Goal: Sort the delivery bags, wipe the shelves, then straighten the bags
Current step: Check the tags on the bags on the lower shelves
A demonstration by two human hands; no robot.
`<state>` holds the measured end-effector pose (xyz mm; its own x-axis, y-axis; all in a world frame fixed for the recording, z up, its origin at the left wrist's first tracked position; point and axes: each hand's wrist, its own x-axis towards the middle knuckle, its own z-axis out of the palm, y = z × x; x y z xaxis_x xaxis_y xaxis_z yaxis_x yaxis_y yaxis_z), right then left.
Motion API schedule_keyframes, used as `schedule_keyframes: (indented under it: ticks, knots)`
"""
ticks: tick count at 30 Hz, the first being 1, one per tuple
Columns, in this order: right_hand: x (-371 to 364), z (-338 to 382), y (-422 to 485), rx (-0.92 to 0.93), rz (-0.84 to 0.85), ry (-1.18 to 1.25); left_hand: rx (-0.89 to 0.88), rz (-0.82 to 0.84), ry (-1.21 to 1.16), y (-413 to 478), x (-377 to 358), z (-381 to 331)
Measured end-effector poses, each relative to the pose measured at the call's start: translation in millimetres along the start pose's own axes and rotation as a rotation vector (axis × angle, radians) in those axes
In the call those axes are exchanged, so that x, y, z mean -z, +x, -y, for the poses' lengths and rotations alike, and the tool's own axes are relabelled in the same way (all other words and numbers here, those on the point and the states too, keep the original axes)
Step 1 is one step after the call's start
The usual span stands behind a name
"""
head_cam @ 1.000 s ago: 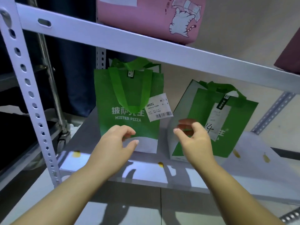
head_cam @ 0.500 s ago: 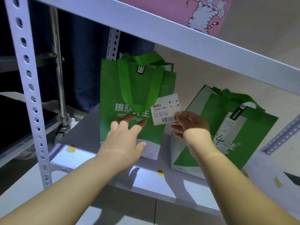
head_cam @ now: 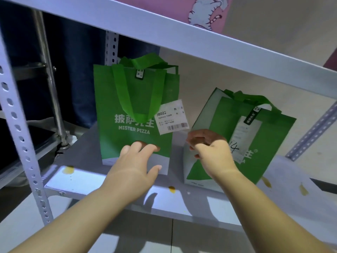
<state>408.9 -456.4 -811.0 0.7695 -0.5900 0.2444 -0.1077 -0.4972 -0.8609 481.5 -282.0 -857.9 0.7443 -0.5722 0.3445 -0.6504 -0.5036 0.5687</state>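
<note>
Two green Mister Pizza delivery bags stand on the grey shelf board (head_cam: pixel 78 179). The left bag (head_cam: pixel 131 92) is upright and faces me, with a white receipt tag (head_cam: pixel 171 116) hanging at its right edge. The right bag (head_cam: pixel 264 143) leans back and is turned at an angle; "14" is handwritten on its slip. My left hand (head_cam: pixel 135 167) rests with fingers spread against the lower front of the left bag. My right hand (head_cam: pixel 211 150) hovers just below the tag, between the two bags, fingers loosely curled and holding nothing.
Yellow-brown stains (head_cam: pixel 171 189) dot the shelf's front edge and right side. The upper shelf beam (head_cam: pixel 182 39) runs close above the bags, and a pink cat-print bag (head_cam: pixel 206 11) sits on it. A perforated upright (head_cam: pixel 16 125) stands at the left, with a dark rack behind it.
Both hands reached in toward the left bag. The left hand settled on its front. The right hand pinched the receipt tag half a second ago and has since dropped just below it.
</note>
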Motion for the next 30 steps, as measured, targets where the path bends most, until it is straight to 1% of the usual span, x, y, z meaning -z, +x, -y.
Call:
schedule_keyframes:
  ticks: [3, 5, 8, 11, 13, 15, 19, 23, 25, 28, 30]
  knots:
    - [17.4, -15.0, -12.9, -0.007, -0.018, -0.112, -0.035, 0.007, -0.066, -5.5, -12.2, -10.1]
    - [33.0, -28.2, -21.9, 0.036, -0.056, -0.141, -0.047, 0.022, -0.099, -7.0, -22.4, -19.1]
    - [58.8, -49.5, -31.4, 0.060, -0.191, -0.159, -0.065, 0.052, -0.120, -7.0, -39.1, -34.3]
    - [83.0, -66.6, -28.6, 0.008, -0.337, -0.157, -0.072, 0.084, -0.130, -3.0, -55.1, -51.1]
    - [95.5, -72.9, -20.1, -0.035, -0.382, -0.093, -0.081, 0.101, -0.132, 3.5, -65.0, -64.7]
    - [103.3, -75.9, -11.6, -0.069, -0.367, -0.053, -0.067, 0.110, -0.146, 13.0, -74.6, -80.4]
    - [107.6, -82.4, -0.6, -0.082, -0.292, -0.075, -0.029, 0.082, -0.190, 35.8, -91.7, -109.3]
    - [109.0, -89.3, 12.1, -0.083, -0.186, 0.027, 0.021, 0.015, -0.313, 55.1, -103.2, -124.4]
    - [112.7, -92.9, 15.6, -0.108, -0.162, 0.072, 0.055, 0.021, -0.381, 62.1, -108.2, -128.1]
    - [122.4, -98.8, 15.9, -0.139, -0.131, 0.126, 0.074, 0.019, -0.373, 71.0, -114.5, -129.4]
    - [127.9, -101.2, 14.9, -0.167, -0.117, 0.218, 0.100, 0.007, -0.371, 75.6, -116.1, -128.5]
